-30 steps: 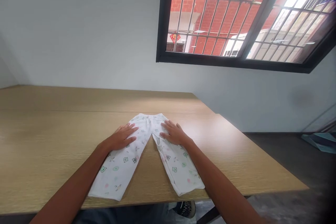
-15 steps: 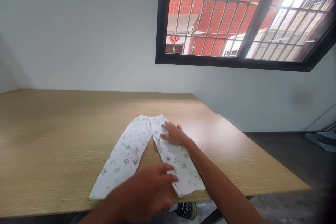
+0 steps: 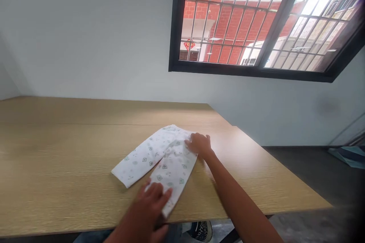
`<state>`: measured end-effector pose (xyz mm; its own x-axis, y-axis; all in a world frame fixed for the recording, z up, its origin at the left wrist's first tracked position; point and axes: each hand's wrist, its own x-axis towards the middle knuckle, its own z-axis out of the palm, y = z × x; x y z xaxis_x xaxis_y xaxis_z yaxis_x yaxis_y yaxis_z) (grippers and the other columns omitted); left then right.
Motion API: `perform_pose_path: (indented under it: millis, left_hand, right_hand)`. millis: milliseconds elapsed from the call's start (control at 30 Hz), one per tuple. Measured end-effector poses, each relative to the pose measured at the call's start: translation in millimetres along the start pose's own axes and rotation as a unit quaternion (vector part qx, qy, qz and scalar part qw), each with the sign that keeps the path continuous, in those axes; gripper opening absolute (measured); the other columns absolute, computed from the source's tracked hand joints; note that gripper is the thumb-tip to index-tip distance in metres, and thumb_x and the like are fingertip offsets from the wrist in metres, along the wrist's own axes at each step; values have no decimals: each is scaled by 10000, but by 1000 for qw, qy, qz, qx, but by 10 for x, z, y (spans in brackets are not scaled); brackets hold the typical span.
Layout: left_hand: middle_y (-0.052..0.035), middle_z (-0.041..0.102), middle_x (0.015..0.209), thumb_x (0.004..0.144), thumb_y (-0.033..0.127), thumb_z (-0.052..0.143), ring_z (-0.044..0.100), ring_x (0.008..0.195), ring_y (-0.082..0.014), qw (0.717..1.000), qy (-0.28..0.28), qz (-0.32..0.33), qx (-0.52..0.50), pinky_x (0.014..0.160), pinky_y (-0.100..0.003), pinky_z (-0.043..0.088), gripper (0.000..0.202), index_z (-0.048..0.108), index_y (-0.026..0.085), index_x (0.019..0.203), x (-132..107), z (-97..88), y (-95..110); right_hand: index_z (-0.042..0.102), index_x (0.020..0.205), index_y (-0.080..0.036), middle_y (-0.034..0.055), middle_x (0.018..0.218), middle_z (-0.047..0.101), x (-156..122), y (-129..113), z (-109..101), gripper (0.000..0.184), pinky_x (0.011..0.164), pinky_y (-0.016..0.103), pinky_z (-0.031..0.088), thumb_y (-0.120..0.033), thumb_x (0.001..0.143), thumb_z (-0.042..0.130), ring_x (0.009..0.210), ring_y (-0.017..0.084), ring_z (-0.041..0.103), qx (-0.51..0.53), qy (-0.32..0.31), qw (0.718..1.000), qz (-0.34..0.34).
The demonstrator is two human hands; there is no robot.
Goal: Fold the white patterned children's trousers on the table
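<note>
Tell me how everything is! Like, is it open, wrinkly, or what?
Pants: unfolded, legs apart, a bit wrinkled.
Left hand: at the nearer leg's end, blurred; can't tell if it grips.
Right hand: at the waist end, fingers bent.
Table: pants lying on it, shiny toward the right.
Window: barred; can't tell if it's open.
Shoe: partly hidden below the table.

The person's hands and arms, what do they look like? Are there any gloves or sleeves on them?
Both the left hand and the right hand are bare, with no gloves. The right forearm shows no sleeve, watch or bracelet. The left hand is blurry, so I can't tell about tiny marks there.
</note>
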<state>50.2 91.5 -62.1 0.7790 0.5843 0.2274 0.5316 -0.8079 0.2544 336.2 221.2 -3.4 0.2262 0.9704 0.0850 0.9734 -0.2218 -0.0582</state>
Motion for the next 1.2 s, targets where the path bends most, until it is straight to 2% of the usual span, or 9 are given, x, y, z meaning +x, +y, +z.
perform_pose_path:
  millis: [100, 200, 300, 400, 467, 533, 667, 867, 1200]
  left_hand:
    - [-99, 485, 1462, 833, 391, 727, 477, 1336, -309, 998, 17, -53, -38, 1118, -428, 434, 615, 528, 322, 1412, -425, -180, -457]
    - [-56, 515, 1435, 931, 440, 612, 480, 1336, -276, 991, 24, -100, -80, 1103, -371, 441, 374, 627, 321, 1285, -705, -385, -869]
    - [-55, 650, 1163, 976, 484, 515, 607, 1130, -260, 984, -6, -148, -96, 954, -312, 526, 318, 722, 244, 959, -694, -663, -1090]
    - [-48, 643, 857, 1006, 515, 414, 635, 828, -218, 981, -21, -180, -71, 799, -297, 544, 479, 648, 203, 728, -485, -854, -1104]
    - [-58, 664, 930, 1005, 507, 412, 639, 863, -224, 983, 4, -171, -67, 832, -316, 540, 428, 687, 216, 854, -325, -848, -1041]
    - [-75, 640, 1227, 994, 484, 459, 620, 1086, -253, 989, 21, -132, -68, 962, -352, 513, 351, 678, 260, 1152, -178, -746, -959]
    - [-33, 278, 1615, 1007, 518, 451, 294, 1463, -319, 996, -57, -55, -43, 1182, -500, 304, 517, 412, 359, 1497, 80, -507, -875]
    - [-14, 123, 1637, 1012, 609, 390, 119, 1502, -354, 993, -111, -27, -9, 1199, -588, 192, 614, 238, 378, 1560, 205, -479, -1032]
    - [20, 107, 1637, 1042, 499, 408, 132, 1503, -311, 994, -69, -11, 79, 1204, -579, 201, 609, 126, 402, 1572, -299, -513, -893]
  right_hand:
    - [687, 934, -155, 130, 954, 722, -22, -14, -76, 343, 1033, 517, 308, -446, 931, 507, 918, 278, 659, 11, 57, 998, 17]
    - [664, 1084, -171, 114, 1106, 710, -64, -63, -96, 312, 1038, 437, 353, -402, 943, 509, 1043, 258, 628, 76, 118, 987, -82]
    - [579, 1304, -190, 100, 1350, 615, -118, -154, -27, 412, 1023, 361, 405, -402, 975, 448, 1238, 240, 536, 130, 70, 958, -246]
    - [468, 1446, -183, 108, 1496, 491, -156, -252, 92, 542, 1118, 399, 328, -477, 1014, 324, 1384, 258, 411, 117, -9, 942, -314]
    - [415, 1489, -180, 119, 1558, 406, -155, -284, 155, 620, 1168, 445, 244, -551, 1015, 265, 1447, 274, 324, 90, -37, 951, -294]
    - [382, 1510, -181, 137, 1597, 331, -129, -270, 190, 719, 1191, 492, 162, -656, 983, 259, 1482, 293, 250, 61, -47, 964, -253]
    - [310, 1549, -180, 171, 1628, 236, -42, -136, 201, 919, 1184, 561, 74, -817, 890, 249, 1509, 331, 149, 27, -62, 981, -184]
    - [290, 1557, -168, 201, 1623, 225, 14, -23, 220, 1079, 1177, 572, 38, -922, 786, 248, 1510, 365, 111, 14, -69, 990, -126]
    - [281, 1568, -235, 149, 1647, 182, -24, -33, 227, 1034, 1167, 609, 70, -913, 787, 305, 1497, 428, 90, 40, -74, 981, -176]
